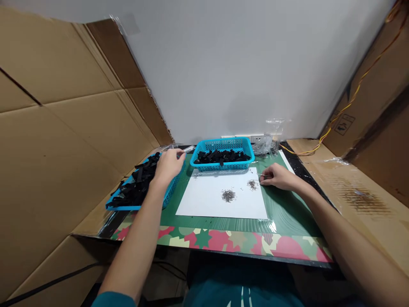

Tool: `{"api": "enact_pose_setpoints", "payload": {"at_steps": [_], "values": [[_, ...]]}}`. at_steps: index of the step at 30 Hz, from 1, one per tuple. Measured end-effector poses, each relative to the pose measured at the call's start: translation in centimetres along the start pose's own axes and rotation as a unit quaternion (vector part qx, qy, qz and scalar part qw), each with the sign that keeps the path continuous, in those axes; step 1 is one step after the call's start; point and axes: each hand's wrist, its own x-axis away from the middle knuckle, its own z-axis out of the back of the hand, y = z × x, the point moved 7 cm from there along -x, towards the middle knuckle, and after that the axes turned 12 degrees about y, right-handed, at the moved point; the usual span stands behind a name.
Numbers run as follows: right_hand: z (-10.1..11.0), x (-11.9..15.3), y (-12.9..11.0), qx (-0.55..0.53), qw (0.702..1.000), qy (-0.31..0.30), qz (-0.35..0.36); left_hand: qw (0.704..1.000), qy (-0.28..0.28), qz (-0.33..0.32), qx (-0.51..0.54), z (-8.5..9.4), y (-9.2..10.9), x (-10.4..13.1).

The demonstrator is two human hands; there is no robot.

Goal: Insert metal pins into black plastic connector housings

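My left hand [170,165] is over the right rim of the left blue basket [171,189], which is heaped with black strips and pieces [136,183]. Its thumb and index finger curl toward each other; whatever may be between them is too small to make out. At the right edge of a white sheet [200,200], my right hand [276,176] pinches a thin metal tool [262,175] that points left over the paper. Just below the tool's tip lies a small pile of tiny metal pieces [252,185]. A larger, darker pile [228,195] sits near the sheet's middle.
Behind the sheet stands another blue basket [223,166] with black pieces inside. Clear plastic bags [265,145] lie near a wall socket [257,139]. Cardboard panels [64,128] flank the green table mat [287,213]. Yellow and red wires [347,106] hang at right.
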Motion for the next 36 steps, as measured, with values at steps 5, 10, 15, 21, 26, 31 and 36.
{"api": "enact_pose_setpoints", "payload": {"at_steps": [5,10,15,21,26,31,36], "values": [[0.3,0.3,0.3,0.06,0.998,0.027,0.008,0.995,-0.047,0.028,-0.08,2.6,-6.2,1.1],[0.1,0.4,1.1,0.114,0.992,0.054,-0.001,0.989,-0.116,0.004,-0.096,2.2,-9.0,3.1],[-0.4,0.3,1.8,0.14,0.988,0.061,-0.006,0.981,-0.159,-0.038,-0.108,0.9,-8.9,4.2],[-0.5,0.6,1.6,0.118,0.992,0.054,0.005,0.974,-0.155,-0.075,-0.147,0.4,-8.6,4.3],[0.3,1.2,0.2,-0.005,1.0,0.029,0.004,0.972,-0.154,-0.101,-0.146,0.6,-8.6,4.4],[1.0,1.4,-1.3,-0.158,0.986,0.042,-0.004,0.978,-0.125,-0.111,-0.122,1.6,-8.4,4.5],[1.1,1.6,-2.6,-0.24,0.969,0.061,0.007,0.991,-0.06,-0.094,-0.079,2.8,-7.8,4.1]]}}
